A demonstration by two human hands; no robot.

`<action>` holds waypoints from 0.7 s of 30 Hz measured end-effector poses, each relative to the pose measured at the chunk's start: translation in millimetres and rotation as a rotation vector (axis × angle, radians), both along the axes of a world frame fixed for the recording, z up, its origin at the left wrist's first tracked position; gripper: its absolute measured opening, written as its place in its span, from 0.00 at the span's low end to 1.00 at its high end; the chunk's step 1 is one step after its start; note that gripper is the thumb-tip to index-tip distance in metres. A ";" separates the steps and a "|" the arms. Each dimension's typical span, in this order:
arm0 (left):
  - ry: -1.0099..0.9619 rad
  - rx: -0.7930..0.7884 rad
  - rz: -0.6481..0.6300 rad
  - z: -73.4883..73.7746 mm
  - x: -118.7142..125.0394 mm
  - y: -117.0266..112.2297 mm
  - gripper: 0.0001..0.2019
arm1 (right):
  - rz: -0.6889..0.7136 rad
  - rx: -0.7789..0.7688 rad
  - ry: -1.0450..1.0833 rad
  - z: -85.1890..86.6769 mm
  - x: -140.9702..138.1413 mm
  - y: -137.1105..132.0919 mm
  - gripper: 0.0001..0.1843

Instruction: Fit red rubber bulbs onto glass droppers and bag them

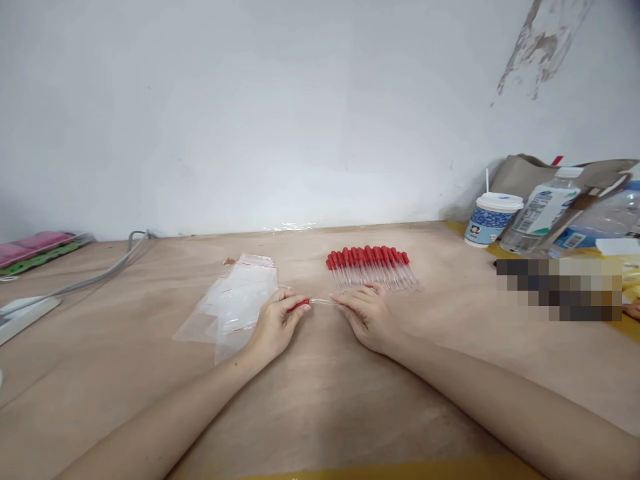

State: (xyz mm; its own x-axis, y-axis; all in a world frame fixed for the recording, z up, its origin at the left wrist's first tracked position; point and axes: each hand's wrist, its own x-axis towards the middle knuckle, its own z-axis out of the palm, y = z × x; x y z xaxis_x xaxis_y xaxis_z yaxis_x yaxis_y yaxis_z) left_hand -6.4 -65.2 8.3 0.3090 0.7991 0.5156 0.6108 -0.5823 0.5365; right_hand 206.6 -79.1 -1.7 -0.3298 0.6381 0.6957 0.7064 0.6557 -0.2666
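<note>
A single glass dropper [316, 303] with a red rubber bulb lies level between my two hands, just above the wooden table [320, 400]. My left hand [274, 327] pinches its red bulb end. My right hand [367, 315] pinches the clear glass tip. Behind my right hand lies a row of several more red-bulbed droppers [373, 267]. A loose pile of small clear zip bags [235, 303] with red seal lines lies under and left of my left hand.
A grey cable [110, 267] and white power strip [20, 317] lie at the far left, with a pink-and-green item [35, 248] behind. At the right stand a lidded paper cup [491, 219], plastic bottles [543, 210] and a brown bag [530, 175] against the white wall.
</note>
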 end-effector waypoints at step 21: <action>-0.073 -0.020 -0.176 -5.8 -5.6 -4.1 0.11 | 0.284 -0.167 -0.039 -6.9 9.8 15.0 0.14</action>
